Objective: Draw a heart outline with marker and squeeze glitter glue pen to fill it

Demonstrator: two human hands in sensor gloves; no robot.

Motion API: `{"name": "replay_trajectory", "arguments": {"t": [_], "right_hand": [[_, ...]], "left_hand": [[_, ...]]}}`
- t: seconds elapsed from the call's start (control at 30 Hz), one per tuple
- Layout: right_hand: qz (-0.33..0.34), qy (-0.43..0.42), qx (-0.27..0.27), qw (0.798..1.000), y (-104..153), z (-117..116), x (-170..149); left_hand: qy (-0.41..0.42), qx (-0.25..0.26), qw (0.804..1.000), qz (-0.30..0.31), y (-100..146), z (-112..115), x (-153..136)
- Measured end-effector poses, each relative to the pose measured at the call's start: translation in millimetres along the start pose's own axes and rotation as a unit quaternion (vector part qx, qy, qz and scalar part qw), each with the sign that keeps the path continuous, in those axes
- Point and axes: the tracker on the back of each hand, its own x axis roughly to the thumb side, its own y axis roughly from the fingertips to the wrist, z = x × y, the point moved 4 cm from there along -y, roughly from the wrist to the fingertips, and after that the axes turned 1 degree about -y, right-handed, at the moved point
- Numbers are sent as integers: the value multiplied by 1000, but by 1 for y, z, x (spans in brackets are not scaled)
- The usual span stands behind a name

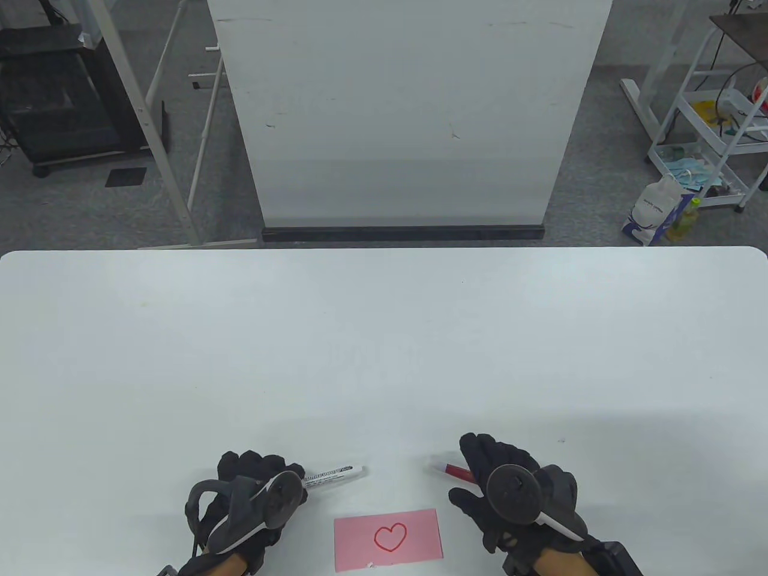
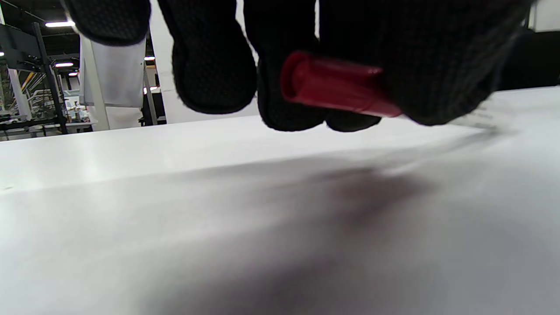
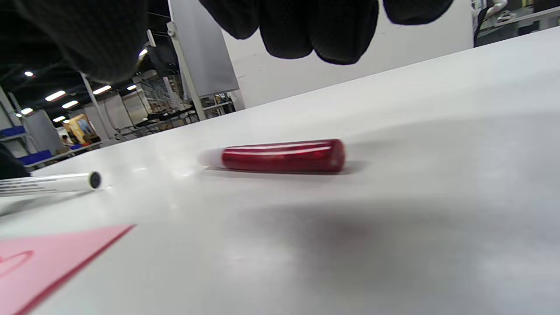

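A pink paper (image 1: 389, 540) lies at the table's front edge with a red heart outline (image 1: 390, 536) drawn on it. My left hand (image 1: 264, 474) grips the marker (image 1: 336, 474) just left of the paper. Its white barrel points right, and its red cap (image 2: 332, 85) shows under my curled fingers (image 2: 214, 65). The red glitter glue pen (image 3: 280, 156) lies flat on the table, right of the paper's top. My right hand (image 1: 498, 474) hovers over the pen (image 1: 451, 470) with its fingers (image 3: 306, 26) relaxed and not touching it. The marker's end (image 3: 48, 183) and the paper's corner (image 3: 39, 258) show at the left of the right wrist view.
The white table (image 1: 384, 336) stretches far ahead of both hands. Beyond its far edge stand a tall white board (image 1: 408, 114), a white trolley (image 1: 714, 126) at the right and a black cabinet (image 1: 60, 90) at the left.
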Motion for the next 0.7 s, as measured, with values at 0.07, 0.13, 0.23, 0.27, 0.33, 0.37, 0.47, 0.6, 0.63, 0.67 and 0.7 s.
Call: {"name": "replay_trajectory", "arguments": {"t": [0.07,0.13,0.23,0.27,0.33,0.37,0.47,0.6,0.63,0.67,0.7], "right_hand": [[-16,14,4,1000,-2,-1,-5],[-28,24,11,999,-4,-3,-10],[-43,40,22,998,-6,-8,-17],[-49,47,27,997,-7,-10,-19],[-54,55,34,996,-8,-14,-22],[-55,61,36,996,-9,-15,-22],[-58,80,37,994,-9,-18,-24],[-62,105,40,992,-9,-22,-24],[-62,109,40,991,-9,-23,-23],[-62,114,39,991,-10,-24,-23],[-62,120,39,990,-10,-25,-22]], "left_hand": [[-2,-9,1000,-4,-2,3,0],[-5,-14,1000,-6,-3,4,0],[-14,-24,1000,-7,-4,8,1],[-16,-23,1000,-8,-4,8,2],[-20,-22,999,-12,-4,8,2],[-22,-21,999,-13,-4,8,3],[-23,-21,999,-16,-4,8,3],[-10,-38,999,-20,-3,10,-1],[0,-40,999,-23,-3,9,-3],[17,-40,999,-25,-2,8,-6],[38,-35,998,-30,-1,5,-11]]}}
